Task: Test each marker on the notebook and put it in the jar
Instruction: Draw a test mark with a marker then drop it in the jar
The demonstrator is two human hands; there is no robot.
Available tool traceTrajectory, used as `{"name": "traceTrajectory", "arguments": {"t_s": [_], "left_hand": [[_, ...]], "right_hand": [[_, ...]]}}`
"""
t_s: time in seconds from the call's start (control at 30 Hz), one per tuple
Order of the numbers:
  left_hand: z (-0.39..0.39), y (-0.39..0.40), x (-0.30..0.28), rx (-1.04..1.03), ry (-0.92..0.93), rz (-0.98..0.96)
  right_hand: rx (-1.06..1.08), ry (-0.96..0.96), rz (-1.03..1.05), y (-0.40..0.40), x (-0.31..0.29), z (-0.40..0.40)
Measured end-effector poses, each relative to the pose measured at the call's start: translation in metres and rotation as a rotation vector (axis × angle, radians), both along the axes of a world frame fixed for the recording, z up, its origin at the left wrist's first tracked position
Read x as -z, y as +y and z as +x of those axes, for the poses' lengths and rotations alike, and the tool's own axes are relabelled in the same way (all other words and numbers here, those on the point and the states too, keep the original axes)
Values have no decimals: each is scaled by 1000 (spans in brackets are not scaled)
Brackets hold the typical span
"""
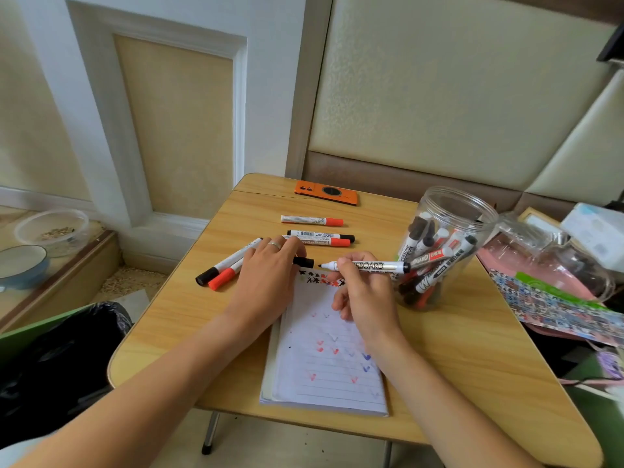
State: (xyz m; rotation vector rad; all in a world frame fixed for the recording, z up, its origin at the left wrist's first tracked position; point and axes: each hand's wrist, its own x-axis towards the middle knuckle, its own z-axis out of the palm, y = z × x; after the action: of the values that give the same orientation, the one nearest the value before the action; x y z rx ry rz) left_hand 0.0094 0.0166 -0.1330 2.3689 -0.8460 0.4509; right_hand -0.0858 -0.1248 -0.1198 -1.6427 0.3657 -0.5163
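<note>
Light, stiff and slick, the uncapped marker [364, 266] sits pinched mid-barrel in the right hand [363, 292] above the notebook [324, 366], while the left hand [270, 268] grips its black cap [304, 262].

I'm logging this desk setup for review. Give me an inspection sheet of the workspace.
Surface: wooden folding table.
Job's things: uncapped black marker, black cap, notebook with check marks, jar holding markers, five capped markers lying loose.
Clutter: orange phone, patterned sheet.
Grippers: right hand grips marker; left hand pinches cap.
Cables: nothing seen.
Surroundings: padded wall, black bin bag, bowls.
</note>
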Motion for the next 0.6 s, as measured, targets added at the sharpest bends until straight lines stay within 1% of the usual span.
{"name": "traceTrajectory", "arguments": {"t_s": [0.1,0.17,0.3,0.43,0.5,0.6], "left_hand": [[-4,0,-1,30,2,-30],[-6,1,-2,88,12,-43],[-11,4,-2,208,1,15],[-14,5,-3,250,19,43],[-13,6,-3,242,32,25],[-14,8,-4,246,51,-5]], "right_hand": [[-20,-16,-12,-1,1,0],[-47,-11,-10,-2,1,1],[-65,15,5,-3,-1,0],[-45,56,40,-3,-5,-4],[-35,66,98,-3,-6,-5],[29,27,270,-8,-7,-2]]}}
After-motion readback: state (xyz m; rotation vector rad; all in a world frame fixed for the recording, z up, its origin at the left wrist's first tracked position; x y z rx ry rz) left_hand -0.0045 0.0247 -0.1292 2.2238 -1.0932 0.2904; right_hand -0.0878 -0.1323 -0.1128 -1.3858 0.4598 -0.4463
